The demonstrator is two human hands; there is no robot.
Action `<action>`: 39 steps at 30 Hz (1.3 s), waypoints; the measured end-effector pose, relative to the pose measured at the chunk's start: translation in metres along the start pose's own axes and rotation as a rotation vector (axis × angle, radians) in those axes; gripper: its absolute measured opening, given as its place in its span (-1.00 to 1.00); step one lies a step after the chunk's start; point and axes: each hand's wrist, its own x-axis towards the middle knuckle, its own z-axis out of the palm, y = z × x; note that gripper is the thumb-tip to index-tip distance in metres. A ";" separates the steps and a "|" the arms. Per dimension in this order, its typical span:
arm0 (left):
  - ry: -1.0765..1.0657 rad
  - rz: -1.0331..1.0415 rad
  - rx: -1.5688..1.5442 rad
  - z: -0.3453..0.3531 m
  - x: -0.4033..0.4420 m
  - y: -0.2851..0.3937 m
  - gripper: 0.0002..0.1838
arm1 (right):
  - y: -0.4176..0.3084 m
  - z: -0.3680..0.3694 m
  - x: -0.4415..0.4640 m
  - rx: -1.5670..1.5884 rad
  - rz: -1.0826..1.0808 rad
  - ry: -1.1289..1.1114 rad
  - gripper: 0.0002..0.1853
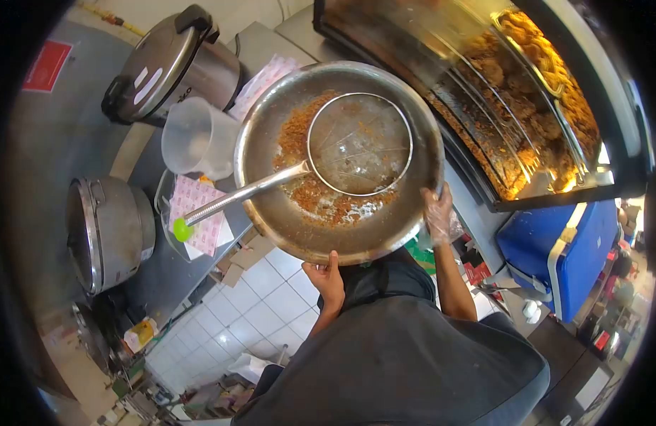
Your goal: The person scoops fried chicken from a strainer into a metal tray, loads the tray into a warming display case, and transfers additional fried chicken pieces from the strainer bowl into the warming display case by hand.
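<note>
A wide metal basin (271, 234) is held in front of my body, with brown crumbs (299, 131) scattered over its bottom. Across it lies a round wire skimmer (360, 142), its long handle reaching past the left rim to a bright green end cap (182, 229). My left hand (326, 285) grips the near rim, thumb on top and fingers curled beneath. On the right side, my right hand (439, 216), in a clear plastic glove, is closed round the rim. Its fingers under the basin are hidden.
A lit glass display case (484, 106) with fried food stands at the right, above a blue cooler box (555, 248). On the left are a large steel cooker (182, 64), a clear plastic jug (197, 135), pink printed paper (197, 213) and another metal pot (111, 234).
</note>
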 end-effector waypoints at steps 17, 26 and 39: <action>-0.370 -0.640 -0.049 -0.007 0.004 0.169 -0.43 | -0.255 -0.105 0.018 -0.649 -0.702 0.669 -0.48; -0.322 -0.738 -0.048 0.027 0.044 0.204 -0.34 | -0.328 -0.200 0.109 -0.946 -0.613 0.866 -0.71; -0.254 -0.742 0.026 0.053 0.072 0.236 -0.49 | -0.304 -0.138 0.190 -1.178 -0.168 0.785 -0.13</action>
